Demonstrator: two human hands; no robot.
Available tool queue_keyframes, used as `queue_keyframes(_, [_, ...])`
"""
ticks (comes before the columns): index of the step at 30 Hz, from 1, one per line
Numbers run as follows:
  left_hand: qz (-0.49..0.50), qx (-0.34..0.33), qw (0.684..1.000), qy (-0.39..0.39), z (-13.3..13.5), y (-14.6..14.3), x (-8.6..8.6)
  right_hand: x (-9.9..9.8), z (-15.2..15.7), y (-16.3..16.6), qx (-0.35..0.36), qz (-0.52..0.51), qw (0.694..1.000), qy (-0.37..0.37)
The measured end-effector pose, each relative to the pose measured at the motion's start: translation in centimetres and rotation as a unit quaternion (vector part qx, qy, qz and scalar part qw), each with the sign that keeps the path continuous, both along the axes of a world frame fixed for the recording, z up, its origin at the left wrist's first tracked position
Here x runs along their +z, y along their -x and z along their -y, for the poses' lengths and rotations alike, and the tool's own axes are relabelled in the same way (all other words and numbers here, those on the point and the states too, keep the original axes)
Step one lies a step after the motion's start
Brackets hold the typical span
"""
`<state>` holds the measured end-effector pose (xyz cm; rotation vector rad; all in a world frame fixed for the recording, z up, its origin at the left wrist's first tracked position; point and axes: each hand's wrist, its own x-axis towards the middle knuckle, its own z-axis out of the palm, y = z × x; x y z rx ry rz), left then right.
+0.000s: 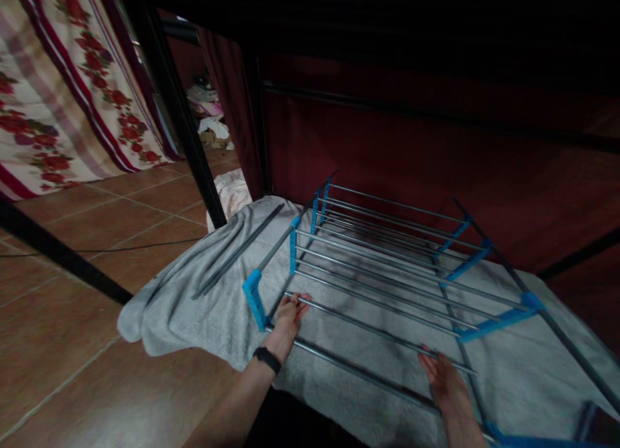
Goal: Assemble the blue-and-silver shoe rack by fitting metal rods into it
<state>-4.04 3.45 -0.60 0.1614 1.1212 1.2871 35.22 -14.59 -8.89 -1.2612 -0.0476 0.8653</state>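
A loose thin metal rod [361,321] lies level across the near end of a rack of grey tubes and blue plastic brackets. My left hand [289,312], with a black band at the wrist, pinches the rod by its left end, close to a blue corner bracket [254,299]. Towards the rod's other end, my right hand [438,370] has its fingers closed on it, and the tip sticks out to the right. Below the rod runs a thicker front tube [358,369]. Beyond it, several crossbars [372,261] span between the blue side brackets [498,323].
The rack rests on a grey blanket [179,322] over a low bed. Two dark bars [237,253] lie left of it. Black bed posts [179,106] and a dark overhead frame surround the space. A cable [140,246] crosses the tiled floor [72,306]. A floral curtain [92,80] hangs left.
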Motion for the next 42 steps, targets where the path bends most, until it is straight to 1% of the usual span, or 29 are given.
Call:
queue_keyframes(6, [-0.014, -0.012, 1.000, -0.001, -0.1, 0.1, 0.1, 0.7, -0.2, 0.2, 0.002, -0.025, 0.999, 0.020])
queue_keyframes(13, [-0.031, -0.027, 0.999, 0.011, -0.3, 0.2, 0.0, 1.8, -0.1, 1.4, 0.003, 0.021, 1.000, -0.001])
queue_keyframes(20, [-0.048, -0.031, 0.998, 0.014, -0.4, 0.1, 0.1, 2.6, -0.4, 2.0, -0.020, -0.003, 1.000, -0.001])
queue_keyframes(27, [-0.063, -0.052, 0.997, 0.001, -0.4, 0.3, 0.5, 3.8, -0.8, 3.2, -0.045, -0.015, 0.999, -0.014])
queue_keyframes(31, [-0.070, -0.074, 0.995, -0.001, -0.9, 0.5, 0.6, 4.1, -1.0, 3.3, -0.055, -0.024, 0.998, -0.014])
queue_keyframes(36, [-0.090, -0.080, 0.993, 0.014, -1.7, 0.4, 0.3, 4.4, -1.0, 3.6, -0.057, -0.027, 0.998, -0.022])
queue_keyframes(42, [-0.111, -0.091, 0.990, 0.011, -1.8, 0.5, 0.4, 5.0, -1.6, 2.9, -0.081, -0.051, 0.995, -0.022])
